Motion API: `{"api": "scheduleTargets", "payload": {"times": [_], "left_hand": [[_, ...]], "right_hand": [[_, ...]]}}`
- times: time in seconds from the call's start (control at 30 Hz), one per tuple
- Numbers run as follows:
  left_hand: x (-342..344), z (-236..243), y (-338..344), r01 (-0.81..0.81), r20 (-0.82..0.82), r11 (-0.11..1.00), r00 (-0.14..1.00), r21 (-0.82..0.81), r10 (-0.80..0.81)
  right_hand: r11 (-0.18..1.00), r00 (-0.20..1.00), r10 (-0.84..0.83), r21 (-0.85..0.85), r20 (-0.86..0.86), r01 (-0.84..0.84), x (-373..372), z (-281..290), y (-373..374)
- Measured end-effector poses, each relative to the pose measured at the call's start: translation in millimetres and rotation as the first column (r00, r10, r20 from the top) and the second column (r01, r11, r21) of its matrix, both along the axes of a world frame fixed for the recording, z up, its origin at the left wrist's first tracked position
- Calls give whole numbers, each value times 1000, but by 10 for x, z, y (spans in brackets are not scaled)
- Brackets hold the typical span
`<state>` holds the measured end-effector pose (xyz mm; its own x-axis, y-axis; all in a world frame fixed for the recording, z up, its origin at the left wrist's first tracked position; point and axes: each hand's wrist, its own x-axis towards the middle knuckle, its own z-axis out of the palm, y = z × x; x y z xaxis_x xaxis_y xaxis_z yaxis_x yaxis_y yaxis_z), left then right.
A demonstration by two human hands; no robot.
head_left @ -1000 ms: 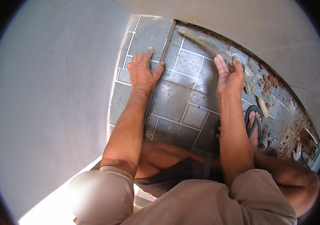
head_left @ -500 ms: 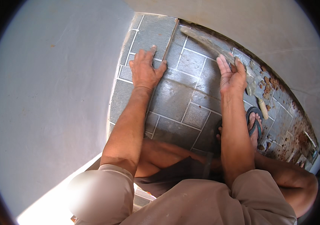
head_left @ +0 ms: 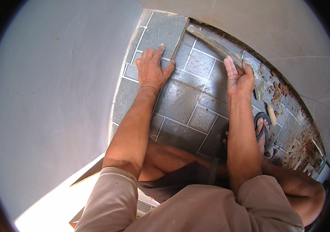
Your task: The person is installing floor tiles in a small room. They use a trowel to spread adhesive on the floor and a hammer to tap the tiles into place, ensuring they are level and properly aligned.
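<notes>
Left hand (head_left: 151, 73) spread, fingertip on tile (head_left: 165, 29) ahead, bracing, I judge; right hand (head_left: 239, 80) grips stick (head_left: 209, 40) slanting ahead-left.

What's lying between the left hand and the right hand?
Grey floor tiles with white joints lie between the left hand and right hand, as the head view shows.

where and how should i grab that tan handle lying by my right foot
Probably around the middle of the tan handle, with the right hand coming from above and its right: it looks slim, rounded and uncovered, and the sandal sits close on its left.
</notes>
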<state>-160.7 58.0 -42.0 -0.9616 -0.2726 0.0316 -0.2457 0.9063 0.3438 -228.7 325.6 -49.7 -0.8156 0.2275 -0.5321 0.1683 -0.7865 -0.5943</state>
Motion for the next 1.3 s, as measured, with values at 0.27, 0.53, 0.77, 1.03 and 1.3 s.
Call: {"api": "scheduleTargets", "payload": {"times": [0.27, 0.53, 0.77, 1.03, 1.3], "left_hand": [[3, -34, -5, 20, -72, 1000, 997, -23, -22], [17, 6, 7, 12, -48, 1000, 999, 7, -12], [7, -2, 7, 6, -37, 1000, 999, 28, -5], [39, -20, -61, 62, -36, 998, 997, 13, -62], [83, 10, -131, 164, 24, 985, 986, -57, -163]], "right_hand": [[1000, 1000, -21, -21, 13, 21, -22, -16, -42], [1000, 999, -17, -19, 28, 18, 22, -19, 37], [1000, 999, 16, 5, 40, -16, 46, 73, -29], [999, 999, 44, 30, 2, -44, 86, 104, -43], [987, 996, 88, 134, 13, -89, 255, 111, 123]]}}
